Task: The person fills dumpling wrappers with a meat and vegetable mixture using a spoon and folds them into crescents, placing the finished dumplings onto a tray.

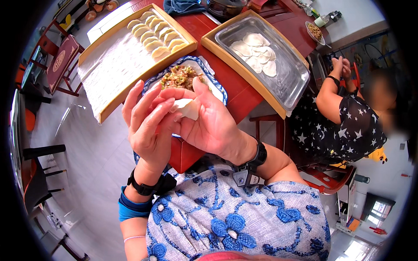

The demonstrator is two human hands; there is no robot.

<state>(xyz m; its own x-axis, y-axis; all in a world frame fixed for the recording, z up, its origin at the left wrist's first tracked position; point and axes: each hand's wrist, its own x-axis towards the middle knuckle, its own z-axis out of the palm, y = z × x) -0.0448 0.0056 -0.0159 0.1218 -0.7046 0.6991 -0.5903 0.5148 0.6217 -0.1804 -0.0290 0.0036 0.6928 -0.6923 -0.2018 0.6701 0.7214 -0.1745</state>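
A small white dumpling (188,108) is pinched between my two hands, its wrapper folded over. My left hand (150,119) grips it from the left with thumb and fingertips, while my right hand (211,119) cups it from the right, its thumb pointing up. What lies inside the wrapper is hidden. Just beyond my hands, a blue-and-white dish (220,92) holds chopped filling (179,77) with green and reddish bits. At the far left, a wooden tray (104,114) lined with white cloth carries rows of folded dumplings (154,34). Round flat wrappers (257,51) overlap in a metal pan (287,82) at the far right.
The pan sits in a second wooden tray (244,80) on the red table (244,106). Another person (344,126) in a black star-patterned top sits at the right, hands raised. A bowl of filling (314,32) stands far right. Red chairs (65,58) stand at the left.
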